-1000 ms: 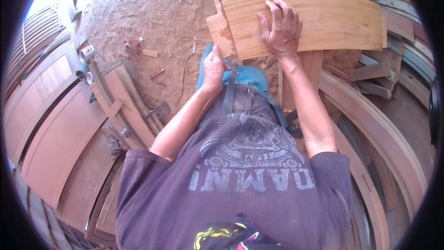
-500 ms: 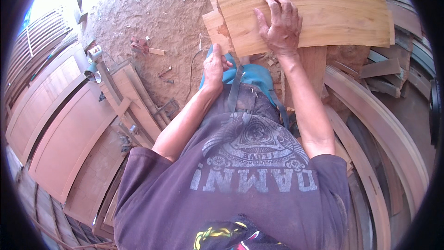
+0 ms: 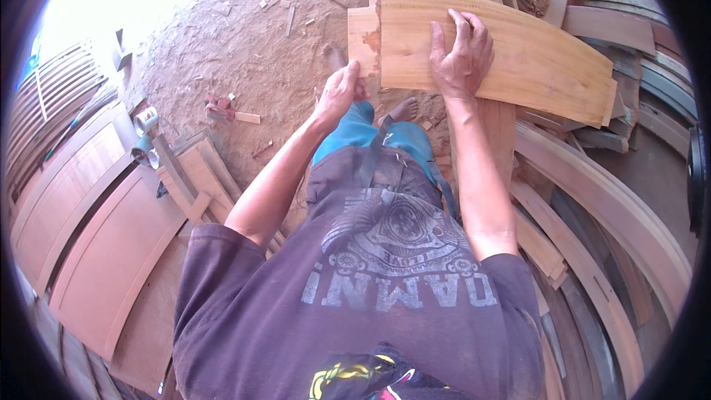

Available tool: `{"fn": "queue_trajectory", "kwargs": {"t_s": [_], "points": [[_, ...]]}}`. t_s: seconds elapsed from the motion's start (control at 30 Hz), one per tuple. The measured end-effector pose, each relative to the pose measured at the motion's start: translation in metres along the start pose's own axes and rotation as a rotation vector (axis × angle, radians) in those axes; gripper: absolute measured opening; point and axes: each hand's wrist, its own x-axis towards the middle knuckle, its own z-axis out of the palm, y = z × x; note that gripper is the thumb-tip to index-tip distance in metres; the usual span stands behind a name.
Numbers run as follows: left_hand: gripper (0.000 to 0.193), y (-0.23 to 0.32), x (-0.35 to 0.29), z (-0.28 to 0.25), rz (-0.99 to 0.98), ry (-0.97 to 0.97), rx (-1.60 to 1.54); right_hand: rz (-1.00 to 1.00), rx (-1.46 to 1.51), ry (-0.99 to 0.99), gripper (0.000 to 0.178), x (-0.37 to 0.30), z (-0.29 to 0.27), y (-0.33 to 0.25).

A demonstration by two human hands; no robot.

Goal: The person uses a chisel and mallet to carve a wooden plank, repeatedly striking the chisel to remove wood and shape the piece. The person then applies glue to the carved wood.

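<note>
A broad pale wooden board [image 3: 548,52] lies across a thick wooden beam [image 3: 495,130]. Its left end steps down to a thinner tongue [image 3: 363,48] with a rough reddish-brown patch along the shoulder. My left hand [image 3: 339,95] is closed at the tongue's near corner, thumb on top and fingers curled at the edge, partly hidden. On the board's upper face, left of its middle, rests my right hand [image 3: 463,59]. Its thumb is spread away from the bent fingers, and nothing is grasped in it.
Wooden panels [image 3: 122,230] lean at the left, beside cans [image 3: 145,120]. A red tool [image 3: 220,107] lies on the dirt floor among wood scraps [image 3: 290,18]. Long curved timbers [image 3: 607,200] and stacked boards [image 3: 611,30] fill the right side.
The board has turned clockwise in view, its left end shifting right and its right end nearer me. Both hands moved with it, the left staying at its corner.
</note>
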Motion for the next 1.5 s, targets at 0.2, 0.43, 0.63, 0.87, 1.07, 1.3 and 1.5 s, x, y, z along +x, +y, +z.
{"fn": "queue_trajectory", "kwargs": {"t_s": [0.2,0.43,0.63,0.87,1.07,1.3,1.5], "points": [[0.045,-0.012,-0.009,0.037,0.066,-0.360,0.131,0.021,-0.141,-0.012,0.037,-0.015,-0.057,0.045],[0.050,0.051,0.002,0.082,0.139,-0.375,0.243,0.066,-0.330,0.000,0.034,0.015,-0.091,0.067],[0.052,0.072,-0.014,0.091,0.235,-0.471,0.327,0.116,-0.299,-0.033,0.037,0.017,-0.094,0.076],[0.043,0.058,0.030,-0.008,0.085,-0.336,0.256,0.205,-0.282,0.015,0.046,0.020,-0.027,-0.025],[0.037,0.097,0.049,-0.034,-0.008,-0.521,0.109,0.217,-0.122,-0.037,0.049,0.043,-0.028,-0.025],[0.036,0.074,0.041,-0.113,-0.155,-0.212,0.231,0.259,-0.069,-0.221,0.051,0.078,-0.046,-0.062],[0.035,0.004,0.072,-0.261,-0.230,0.080,0.587,0.157,0.123,-0.163,0.040,0.112,0.002,-0.166]]}}
